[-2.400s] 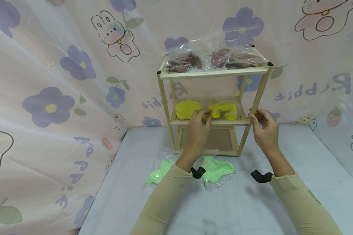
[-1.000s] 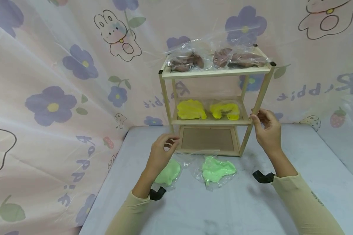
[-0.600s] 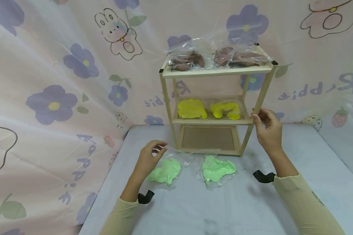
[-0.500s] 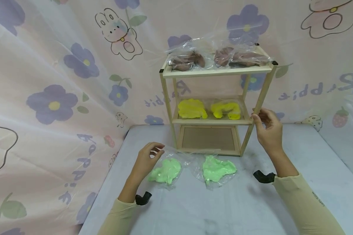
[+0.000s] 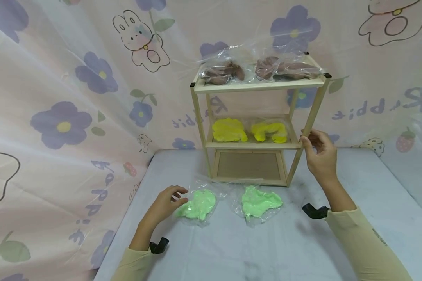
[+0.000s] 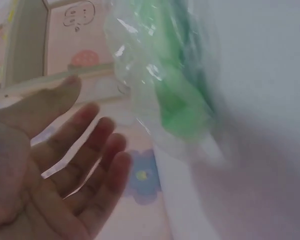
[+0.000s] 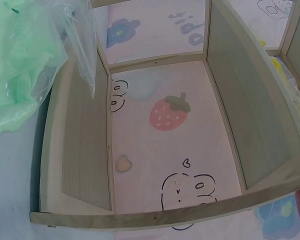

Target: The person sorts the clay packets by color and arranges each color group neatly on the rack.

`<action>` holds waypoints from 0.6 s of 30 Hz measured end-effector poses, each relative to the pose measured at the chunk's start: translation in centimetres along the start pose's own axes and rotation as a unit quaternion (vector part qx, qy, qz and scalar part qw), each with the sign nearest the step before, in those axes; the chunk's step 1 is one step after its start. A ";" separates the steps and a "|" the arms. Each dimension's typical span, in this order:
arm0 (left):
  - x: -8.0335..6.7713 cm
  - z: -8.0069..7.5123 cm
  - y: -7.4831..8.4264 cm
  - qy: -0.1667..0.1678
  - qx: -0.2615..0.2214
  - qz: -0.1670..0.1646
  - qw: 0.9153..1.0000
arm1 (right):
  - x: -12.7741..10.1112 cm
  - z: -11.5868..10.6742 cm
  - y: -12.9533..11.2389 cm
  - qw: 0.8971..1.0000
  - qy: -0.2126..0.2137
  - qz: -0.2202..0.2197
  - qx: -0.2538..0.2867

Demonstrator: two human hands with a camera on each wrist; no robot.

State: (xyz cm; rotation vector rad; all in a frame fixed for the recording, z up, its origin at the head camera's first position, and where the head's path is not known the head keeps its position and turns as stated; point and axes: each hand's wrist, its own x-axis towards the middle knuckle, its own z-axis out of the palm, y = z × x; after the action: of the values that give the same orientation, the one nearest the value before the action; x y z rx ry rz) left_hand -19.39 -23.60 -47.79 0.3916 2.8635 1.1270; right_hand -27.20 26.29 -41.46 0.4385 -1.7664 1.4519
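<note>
A small three-tier wooden shelf [image 5: 258, 146] stands at the back of the table. My right hand [image 5: 321, 158] grips its front right post, thumb in front and fingers curled behind. On the table before it lie two clear plastic bags of light green, clay-like stuff, a left bag [image 5: 200, 203] and a right bag [image 5: 258, 201]. Beside the left bag hovers my left hand [image 5: 165, 203], fingers parted and holding nothing. In the left wrist view, the loose fingers [image 6: 85, 165] are apart from the green bag [image 6: 182, 107].
Bags of yellow clay-like stuff [image 5: 229, 130] lie on the middle tier. Brown lumps in clear bags [image 5: 223, 73] cover the top tier. A printed curtain [image 5: 74, 156] hangs behind and left of the white-covered table [image 5: 267, 253].
From the middle tier, my left hand has come down and left to beside the left green bag. My right hand keeps its grip on the post.
</note>
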 end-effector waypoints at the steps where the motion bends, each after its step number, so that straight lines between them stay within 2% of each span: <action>1: -0.2 -0.1 -0.2 -0.012 -0.003 -0.010 1.000 | 0.0 0.0 0.0 1.000 0.001 0.000 0.000; 4: -0.7 -0.1 -0.9 -0.036 0.003 -0.025 0.999 | 0.1 0.1 0.0 1.000 0.003 -0.002 0.004; 11: -1.6 -0.1 -1.6 -0.065 0.035 -0.048 0.996 | 0.0 0.1 0.0 1.000 0.003 -0.004 -0.003; 18: -1.5 0.2 -1.6 -0.078 0.037 -0.029 0.996 | 0.0 0.1 0.1 1.000 0.002 -0.001 -0.006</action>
State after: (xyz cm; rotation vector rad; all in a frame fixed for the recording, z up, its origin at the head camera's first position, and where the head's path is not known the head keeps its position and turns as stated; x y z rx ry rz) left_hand -18.30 -24.93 -49.07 0.3791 2.7672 0.9395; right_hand -27.33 26.29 -41.53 0.4303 -1.7690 1.4395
